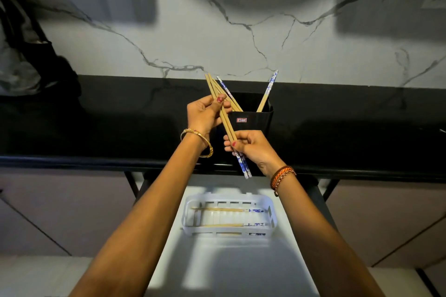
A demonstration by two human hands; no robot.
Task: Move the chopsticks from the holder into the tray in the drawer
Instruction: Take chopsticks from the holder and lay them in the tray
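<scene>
Above the black holder [251, 118], a bundle of chopsticks [225, 119] is pinched by the left hand [205, 113] and right hand [251, 149]; light, stiff, slippery sticks are judged best gripped mid-length, over the tray [229, 218].

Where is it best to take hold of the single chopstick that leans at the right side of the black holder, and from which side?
Take the lone chopstick by its blue-patterned upper end, which stands clear above the holder rim. Come from above and the right, since it leans that way and both hands hold a bundle on the left. A pinch, then a pull along its slant, should probably free it.
</scene>
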